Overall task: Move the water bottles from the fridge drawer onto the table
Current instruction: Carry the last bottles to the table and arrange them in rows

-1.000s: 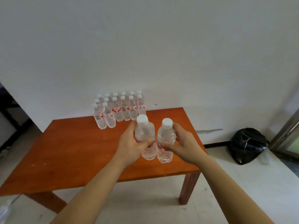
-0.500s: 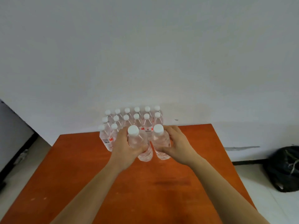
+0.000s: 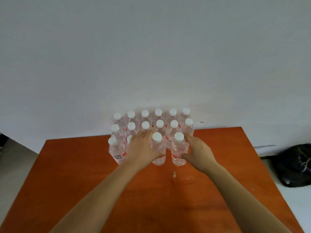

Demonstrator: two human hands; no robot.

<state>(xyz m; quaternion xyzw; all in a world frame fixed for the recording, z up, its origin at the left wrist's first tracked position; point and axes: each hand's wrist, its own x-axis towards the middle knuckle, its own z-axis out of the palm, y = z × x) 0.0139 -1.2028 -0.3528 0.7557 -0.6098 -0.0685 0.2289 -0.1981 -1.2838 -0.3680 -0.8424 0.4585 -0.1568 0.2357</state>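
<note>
Head view, looking down over both forearms. Left hand (image 3: pixel 143 148) wrapped round the body of the left bottle (image 3: pixel 159 157), fingers curled behind it, white cap standing clear above the knuckles. Right hand (image 3: pixel 196 150) likewise grasping the right bottle (image 3: pixel 176 152) from its right side, thumb at the near face. Both held upright, side by side and just apart, at the near edge of the bottle block (image 3: pixel 152 122) standing at the far side of the orange table (image 3: pixel 84 174), close against the pale wall (image 3: pixel 151 47). Bases low over the wood or already on it; cannot tell which. Black bag (image 3: pixel 296 165) on the floor off to the right, well apart.

Judged as the placing step: filling out the near row, to the right of the bottles already standing at its left end.

Handling, judged from looks: clear, thin-walled, ribbed plastic, seemingly full, so moderately heavy and fairly firm, yet apt to dent under a hard squeeze. Possibly cold and damp from the fridge, hence slippery; no wetness discernible. Best taken round the mid-body near the label band, fingers wrapping well behind, not by the cap. Tall and narrow, so easy to tip; best set down straight and let go gently, without nudging neighbours and toppling the row.
</note>
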